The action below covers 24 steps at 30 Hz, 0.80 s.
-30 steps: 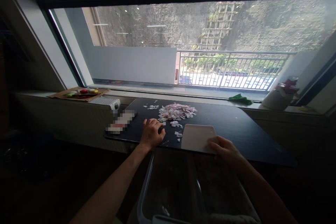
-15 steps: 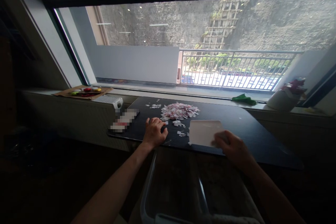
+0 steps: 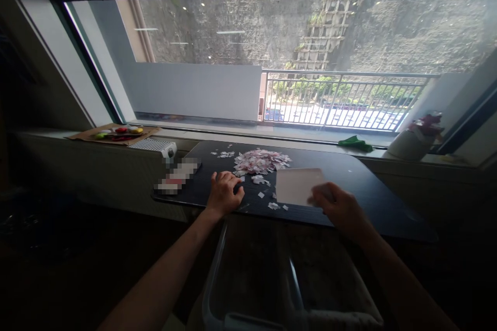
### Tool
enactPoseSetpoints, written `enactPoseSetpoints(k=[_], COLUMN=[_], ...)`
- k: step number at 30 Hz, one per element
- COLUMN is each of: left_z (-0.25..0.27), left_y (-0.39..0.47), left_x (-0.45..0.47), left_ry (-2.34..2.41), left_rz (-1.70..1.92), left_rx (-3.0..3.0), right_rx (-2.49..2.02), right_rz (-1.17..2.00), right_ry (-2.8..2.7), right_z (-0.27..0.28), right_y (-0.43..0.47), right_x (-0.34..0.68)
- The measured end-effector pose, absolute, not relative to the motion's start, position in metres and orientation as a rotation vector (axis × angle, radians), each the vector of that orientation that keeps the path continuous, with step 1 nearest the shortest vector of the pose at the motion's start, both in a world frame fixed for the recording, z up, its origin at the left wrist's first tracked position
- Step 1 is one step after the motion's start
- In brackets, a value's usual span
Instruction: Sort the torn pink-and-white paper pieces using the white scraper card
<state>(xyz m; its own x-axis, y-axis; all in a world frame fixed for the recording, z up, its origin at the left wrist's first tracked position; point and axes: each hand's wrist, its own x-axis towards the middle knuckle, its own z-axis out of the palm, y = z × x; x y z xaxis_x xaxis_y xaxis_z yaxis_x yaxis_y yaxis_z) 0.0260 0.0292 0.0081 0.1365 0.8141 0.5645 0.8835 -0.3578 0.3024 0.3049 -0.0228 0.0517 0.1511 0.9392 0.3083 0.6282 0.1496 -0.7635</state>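
Observation:
My right hand [image 3: 334, 202] is closed around the right side of a flat white rectangular board [image 3: 297, 185], held low over the dark tabletop [image 3: 361, 194]. Left of the board, beyond my hands, a heap of small white and pinkish paper scraps [image 3: 259, 162] lies on the table. A few loose scraps [image 3: 274, 206] are near the board's lower left edge. My left hand [image 3: 225, 191] rests on the table near the front edge, fingers bent and thumb apart, with nothing visible in it. Below the table's front edge stands a clear plastic bin [image 3: 207, 289].
A pixelated object [image 3: 176, 177] lies at the table's left end. On the sill are a brown sheet with colourful items [image 3: 120, 133], a green cloth [image 3: 355, 143] and a white pot [image 3: 411, 142]. A white radiator [image 3: 155, 148] adjoins the table's left side.
My right hand has lifted or pushed the board slightly away, uncovering loose scraps by its lower left edge. My left hand keeps its place. The whole view has shifted a little.

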Motion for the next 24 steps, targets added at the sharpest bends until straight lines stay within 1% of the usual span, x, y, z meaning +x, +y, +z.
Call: enactPoseSetpoints(k=[2, 7, 11, 18, 24], left_z=[0.009, 0.008, 0.006, 0.005, 0.004], left_y=[0.029, 0.03, 0.031, 0.032, 0.032], left_x=[0.026, 0.026, 0.025, 0.024, 0.023], left_ry=[-1.719, -1.723, -1.715, -1.693, -1.682], left_rz=[-1.027, -1.018, -1.009, -1.017, -1.019], left_rx=[-2.288, -2.279, -2.286, -2.286, -2.287], right_rx=[-1.595, -1.543, -1.639, -1.621, -1.759], right_rz=[0.365, 0.414, 0.322, 0.391, 0.212], right_ry=[-1.534, -1.628, -1.562, -1.628, -1.618], right_z=[0.056, 0.055, 0.051, 0.056, 0.063], right_y=[-0.024, -0.015, -0.014, -0.012, -0.029], right_x=[0.31, 0.307, 0.313, 0.307, 0.334])
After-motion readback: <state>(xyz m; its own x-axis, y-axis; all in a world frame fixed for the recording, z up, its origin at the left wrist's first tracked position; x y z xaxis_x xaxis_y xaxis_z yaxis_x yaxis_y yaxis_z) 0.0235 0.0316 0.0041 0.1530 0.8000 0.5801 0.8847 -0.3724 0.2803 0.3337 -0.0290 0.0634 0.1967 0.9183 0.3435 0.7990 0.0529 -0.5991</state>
